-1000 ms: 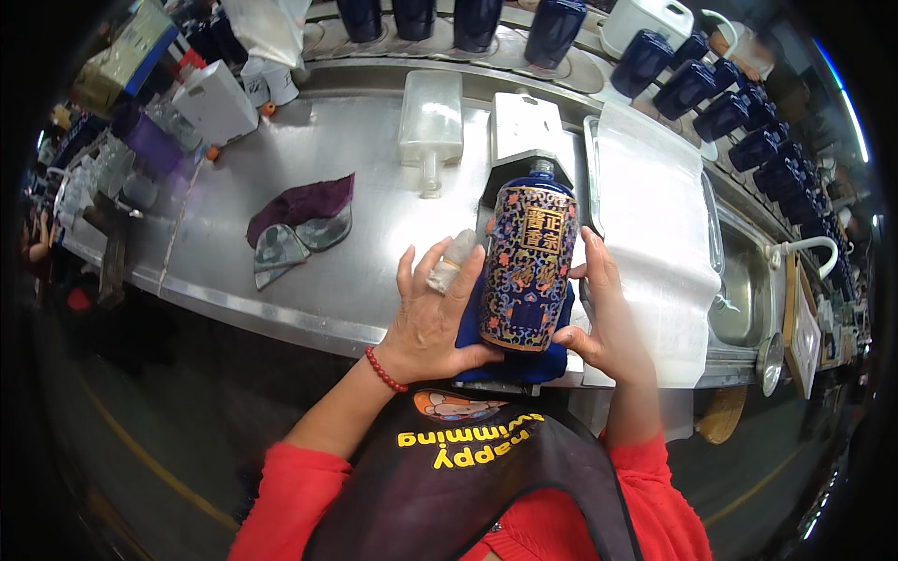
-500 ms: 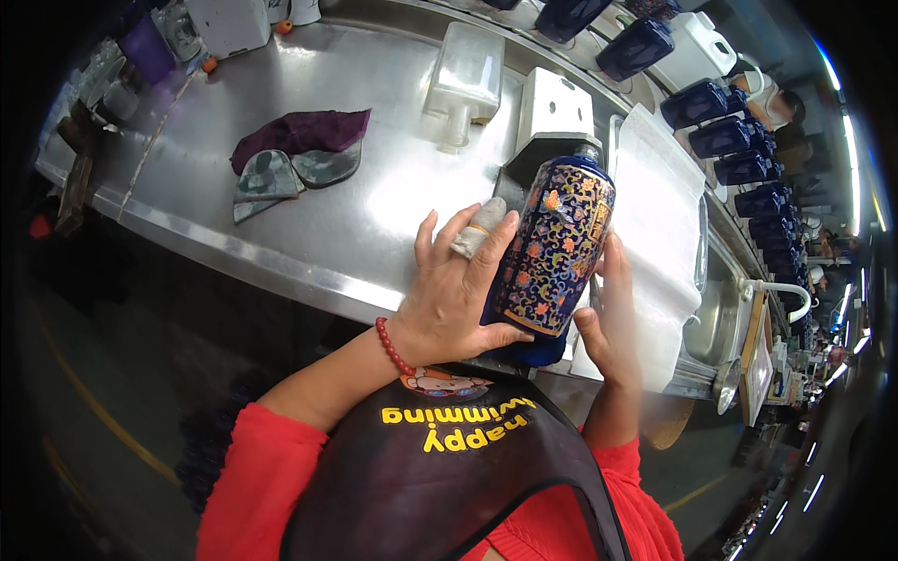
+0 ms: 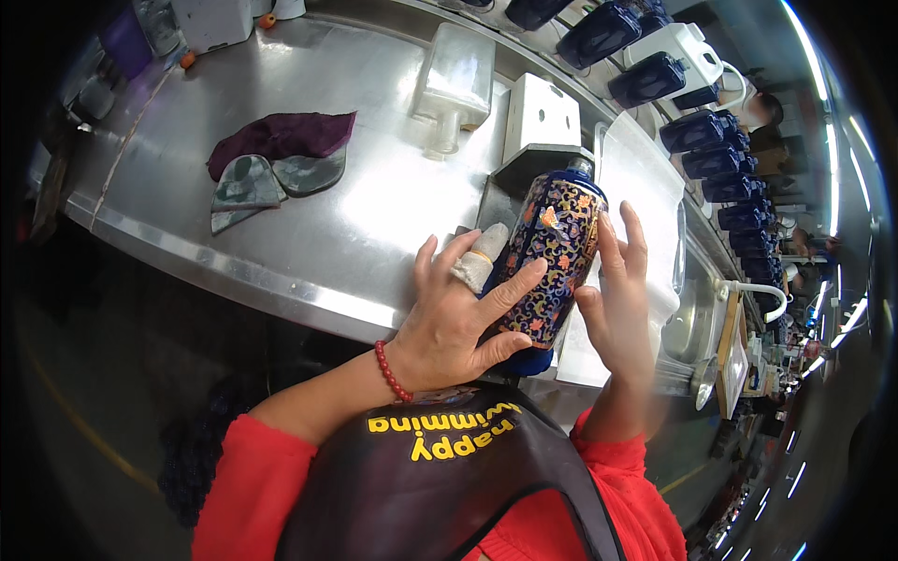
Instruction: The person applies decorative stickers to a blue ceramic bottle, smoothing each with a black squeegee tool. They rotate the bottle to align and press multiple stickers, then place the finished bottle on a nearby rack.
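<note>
A dark blue bottle (image 3: 552, 248) with a colourful floral decal leans in front of me, its neck pointing away, beside a dark angled support (image 3: 524, 168). My left hand (image 3: 458, 313) lies along its left side, index finger and thumb stretched over the decal. A grey cloth finger cover (image 3: 485, 257) with a tan band sits on one of its fingers. At the bottle's right edge is my right hand (image 3: 619, 299), slightly blurred, with fingers extended and apart. Its fingertips are near or touching the decal; I cannot tell which. Neither hand wraps around the bottle.
A clear square bottle (image 3: 456, 79) lies beside a white box (image 3: 544, 114). Purple cloth (image 3: 285, 137) and grey-green pads (image 3: 246, 182) rest on the metal table. Rightward are a white sheet (image 3: 639, 168), a sink (image 3: 690, 323), a tap (image 3: 762, 290), several blue bottles (image 3: 702, 131) and a person (image 3: 758, 110).
My left index finger and thumb have shifted further over the decal. The right hand's fingers have moved up and spread more. The whole view has shifted slightly.
</note>
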`<action>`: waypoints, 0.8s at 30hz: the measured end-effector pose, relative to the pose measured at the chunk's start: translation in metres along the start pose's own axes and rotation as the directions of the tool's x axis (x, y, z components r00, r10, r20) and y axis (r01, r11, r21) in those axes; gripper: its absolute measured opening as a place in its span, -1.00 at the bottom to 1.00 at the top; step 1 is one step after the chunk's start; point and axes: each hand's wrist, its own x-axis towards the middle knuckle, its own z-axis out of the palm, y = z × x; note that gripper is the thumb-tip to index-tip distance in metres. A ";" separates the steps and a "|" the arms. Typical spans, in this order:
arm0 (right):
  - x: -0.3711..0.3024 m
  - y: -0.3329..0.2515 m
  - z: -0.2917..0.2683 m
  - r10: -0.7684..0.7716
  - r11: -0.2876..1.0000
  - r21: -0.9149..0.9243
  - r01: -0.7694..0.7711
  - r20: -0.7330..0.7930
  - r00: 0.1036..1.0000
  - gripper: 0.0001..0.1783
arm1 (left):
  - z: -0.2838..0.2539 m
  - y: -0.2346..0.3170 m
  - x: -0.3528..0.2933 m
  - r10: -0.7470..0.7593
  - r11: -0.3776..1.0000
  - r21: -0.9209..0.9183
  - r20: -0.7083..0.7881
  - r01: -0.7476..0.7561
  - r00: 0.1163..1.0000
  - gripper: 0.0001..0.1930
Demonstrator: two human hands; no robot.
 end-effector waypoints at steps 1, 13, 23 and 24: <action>0.004 -0.002 -0.002 0.002 0.999 -0.036 -0.002 0.008 1.000 -0.25 | 0.000 0.000 0.000 0.002 1.000 0.007 -0.002 -0.002 1.000 -0.28; 0.037 -0.023 -0.009 -0.059 0.924 -0.376 0.076 0.058 0.997 -0.41 | 0.006 -0.002 -0.001 0.037 0.998 -0.039 -0.125 -0.042 0.991 -0.32; 0.045 -0.033 -0.010 -0.010 0.909 -0.415 0.043 0.083 0.997 -0.42 | 0.006 -0.002 -0.001 0.026 0.996 -0.079 -0.142 -0.037 0.990 -0.30; 0.048 -0.034 -0.010 -0.023 0.906 -0.419 0.058 0.088 0.996 -0.43 | 0.006 -0.002 0.000 0.024 0.996 -0.082 -0.143 -0.036 0.989 -0.30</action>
